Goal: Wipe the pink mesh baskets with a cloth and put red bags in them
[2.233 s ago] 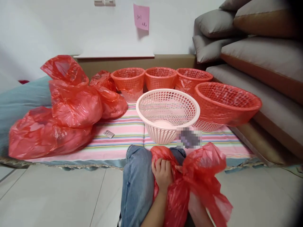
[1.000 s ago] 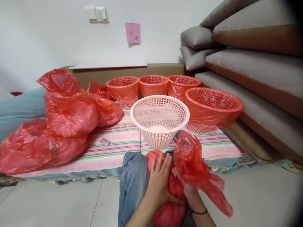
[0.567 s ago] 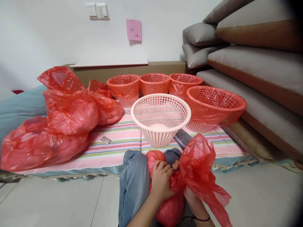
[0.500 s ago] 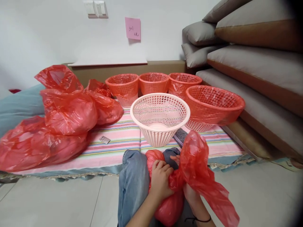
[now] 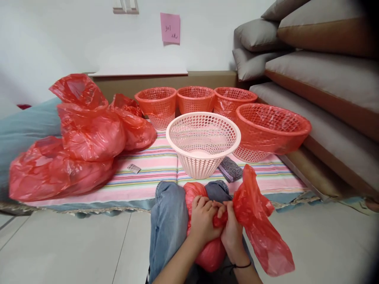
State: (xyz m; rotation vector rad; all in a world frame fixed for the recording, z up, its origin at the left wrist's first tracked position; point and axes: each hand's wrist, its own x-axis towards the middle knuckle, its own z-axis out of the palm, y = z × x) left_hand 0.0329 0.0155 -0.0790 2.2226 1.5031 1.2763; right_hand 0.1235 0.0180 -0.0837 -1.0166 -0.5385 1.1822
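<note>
A bulging red plastic bag [image 5: 211, 256] rests on my lap between my knees. My left hand [image 5: 204, 219] is closed around its gathered neck, with the fingers curled over the top. Close beside it, my right hand [image 5: 232, 230] grips the same neck, thumb up, and a black band circles that wrist. The bag's loose end fans out to the right past my right hand. What the fingertips pinch is partly hidden. Just beyond my knees stands a pale pink perforated basket [image 5: 201, 167] with no liner.
Behind it stand several baskets lined with red plastic, one a wider basket [image 5: 272, 138] at right. Filled red bags [image 5: 91, 138] lie heaped at left. A dark grey folded cloth [image 5: 231, 169] and a small label [image 5: 134, 168] lie on the striped cloth. Stacked cushions [image 5: 319, 83] rise at right.
My right hand has come up and round to the near side of the bag's neck, close against my left hand. The loose end has swung and narrowed. The view has shifted slightly.
</note>
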